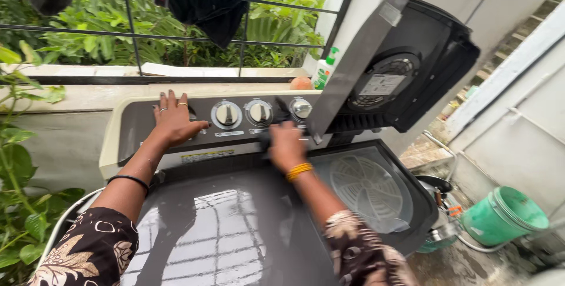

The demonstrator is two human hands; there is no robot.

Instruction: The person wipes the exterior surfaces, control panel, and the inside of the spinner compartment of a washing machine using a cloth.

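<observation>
Hands [172, 122] [286, 145] at washer panel [235, 115], label [207, 156] perhaps yellow

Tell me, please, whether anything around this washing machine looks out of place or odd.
Nothing looks damaged. The spinner lid stands raised and tilted; the larger lid is shut. Left hand rests flat on the control panel; right hand is blurred by the knobs. The ground looks wet.

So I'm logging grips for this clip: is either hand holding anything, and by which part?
Left hand lies flat on the washing machine's control panel, gripping nothing. Right hand presses something dark against the panel below the knobs; motion blur hides the hold.
</observation>
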